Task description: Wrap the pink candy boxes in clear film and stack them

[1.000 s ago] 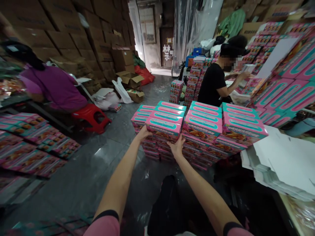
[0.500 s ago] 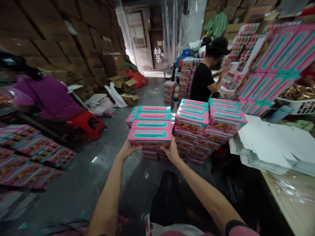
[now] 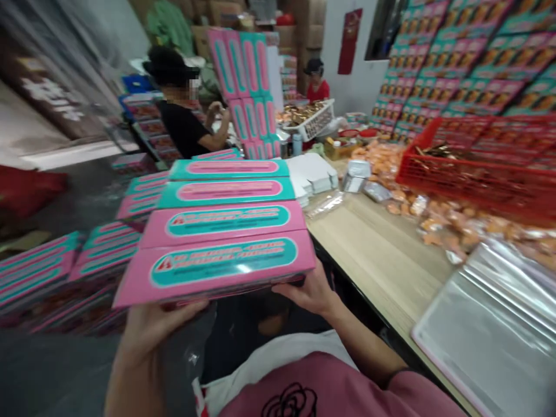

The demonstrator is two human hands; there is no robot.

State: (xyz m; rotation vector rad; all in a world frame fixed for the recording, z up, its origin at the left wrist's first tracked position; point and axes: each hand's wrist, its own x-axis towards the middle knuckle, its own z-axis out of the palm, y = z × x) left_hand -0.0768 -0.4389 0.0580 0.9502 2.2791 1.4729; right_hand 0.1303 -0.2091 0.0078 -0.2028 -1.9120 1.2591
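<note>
A row of several pink and teal boxes [image 3: 230, 223], pressed side by side, is held up in front of my body. My left hand [image 3: 158, 327] grips the row's near left end from below, its thumb along the lower edge. At the near right end, my right hand [image 3: 306, 289] supports the row with the thumb under the edge. The fingers of both hands are partly hidden beneath the boxes. Stacks of like boxes [image 3: 104, 249] stand beyond and to the left of the held row.
To the right is a wooden table [image 3: 373, 243] with white flattened cartons [image 3: 313, 174], clear plastic bags [image 3: 499, 330], small wrapped items [image 3: 469, 226] and a red crate [image 3: 478, 174]. One person [image 3: 186, 116] works beyond the boxes; another [image 3: 318, 84] is farther back.
The view has swung right towards the table. Both hands have lifted the row of boxes off the stack and brought it nearer to my body.
</note>
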